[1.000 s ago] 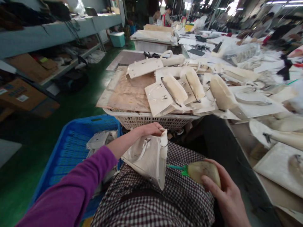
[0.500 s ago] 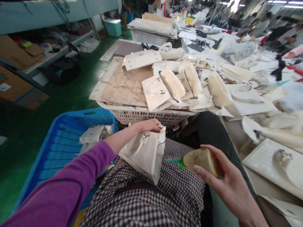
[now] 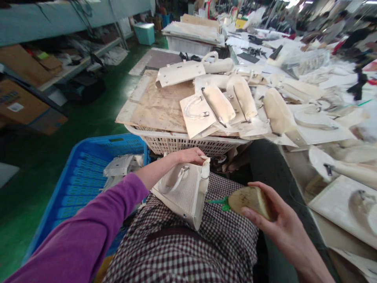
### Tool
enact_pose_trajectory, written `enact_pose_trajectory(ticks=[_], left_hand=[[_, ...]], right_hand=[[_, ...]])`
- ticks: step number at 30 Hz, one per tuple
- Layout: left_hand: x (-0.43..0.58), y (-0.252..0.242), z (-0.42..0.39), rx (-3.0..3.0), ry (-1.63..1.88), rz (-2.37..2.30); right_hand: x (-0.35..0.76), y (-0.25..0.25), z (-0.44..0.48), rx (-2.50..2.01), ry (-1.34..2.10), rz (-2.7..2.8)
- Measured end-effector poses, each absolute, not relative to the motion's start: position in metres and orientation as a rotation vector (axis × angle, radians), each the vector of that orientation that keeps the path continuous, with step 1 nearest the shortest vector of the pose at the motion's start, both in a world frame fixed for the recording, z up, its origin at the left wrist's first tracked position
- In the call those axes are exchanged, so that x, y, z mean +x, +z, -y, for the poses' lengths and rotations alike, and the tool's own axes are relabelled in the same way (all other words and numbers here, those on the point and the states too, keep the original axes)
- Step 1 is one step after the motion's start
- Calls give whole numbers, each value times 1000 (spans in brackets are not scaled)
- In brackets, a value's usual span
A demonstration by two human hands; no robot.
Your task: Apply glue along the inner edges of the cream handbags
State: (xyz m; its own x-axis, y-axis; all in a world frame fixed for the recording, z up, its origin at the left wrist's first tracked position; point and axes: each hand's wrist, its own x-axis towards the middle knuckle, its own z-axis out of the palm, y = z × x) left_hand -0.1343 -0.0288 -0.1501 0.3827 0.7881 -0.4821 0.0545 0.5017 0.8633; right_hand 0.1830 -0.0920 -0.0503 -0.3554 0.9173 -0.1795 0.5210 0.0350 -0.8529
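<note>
Left hand (image 3: 190, 156) clamped on the top edge of the white handbag (image 3: 181, 192), bag upright on the checked apron (image 3: 188, 253), long axis running away from the body. Right hand (image 3: 279, 228) wrapped round a squeeze bottle (image 3: 250, 197), green nozzle (image 3: 216, 202) aimed left at the bag's side edge, just short of touching

Looks like grainy matt faux leather on the white handbag (image 3: 184, 190), shiny metal on its clasp (image 3: 185, 169). Yellowed soft plastic for the squeeze bottle (image 3: 250, 198), checked cloth (image 3: 188, 247) on the lap, scuffed wood board (image 3: 159, 106) behind.
</note>
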Motion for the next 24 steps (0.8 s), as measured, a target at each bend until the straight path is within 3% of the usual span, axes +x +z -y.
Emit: enact_pose_trajectory(ticks=[8, 24], left_hand=[[-136, -155, 28, 933, 589, -1094], [-132, -152, 28, 888, 595, -1088]], right_hand=[[196, -97, 108, -1490, 1249, 1666], [195, -100, 114, -1404, 1206, 1759]])
